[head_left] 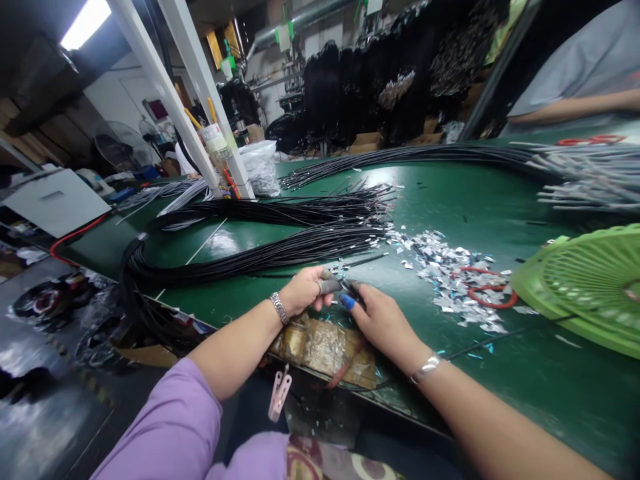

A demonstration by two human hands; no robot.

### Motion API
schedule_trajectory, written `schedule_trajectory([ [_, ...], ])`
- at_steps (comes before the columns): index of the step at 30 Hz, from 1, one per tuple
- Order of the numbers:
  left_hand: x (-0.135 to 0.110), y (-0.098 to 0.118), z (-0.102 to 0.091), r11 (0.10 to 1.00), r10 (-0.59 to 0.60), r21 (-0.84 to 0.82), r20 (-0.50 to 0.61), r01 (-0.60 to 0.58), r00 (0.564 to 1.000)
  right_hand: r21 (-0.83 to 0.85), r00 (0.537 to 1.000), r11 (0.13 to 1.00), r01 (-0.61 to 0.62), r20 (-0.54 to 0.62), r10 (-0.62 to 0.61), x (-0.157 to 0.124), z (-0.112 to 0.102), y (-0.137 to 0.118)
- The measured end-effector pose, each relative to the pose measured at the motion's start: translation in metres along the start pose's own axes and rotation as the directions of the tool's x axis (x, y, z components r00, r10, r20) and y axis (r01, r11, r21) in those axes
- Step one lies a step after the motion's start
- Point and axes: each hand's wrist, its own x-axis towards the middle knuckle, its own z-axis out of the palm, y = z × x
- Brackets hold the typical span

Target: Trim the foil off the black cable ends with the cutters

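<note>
My left hand [311, 291] and my right hand [376, 312] meet at the near edge of the green table, fingertips almost touching. Grey coverings sit on the left fingers, and the right thumb wears a blue one. A thin black cable runs along the table to the left hand, which is closed on it. The right fingers pinch at its end; what lies between them is too small and blurred to make out. Beyond the hands lies a bundle of black cables [260, 257] with stripped, pale tips. Foil scraps [450, 267] are scattered to the right.
Red-handled scissors [493, 297] lie among the scraps, beside a green fan [590, 287]. A taped pad [325, 347] lies at the table edge, with a pink clothespin [279, 395] hanging below. Grey cables [590, 177] lie far right, near another person's arm [575, 110]. White posts [200, 100] rise behind.
</note>
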Motion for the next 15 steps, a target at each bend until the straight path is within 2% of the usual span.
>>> schedule_trajectory([
  [15, 0.0003, -0.0024, -0.0008, 0.999, 0.018, 0.029, -0.017, -0.017, 1.0, 0.045, 1.0, 0.999, -0.027, 0.014, 0.027, 0.0012, -0.0009, 0.0002],
])
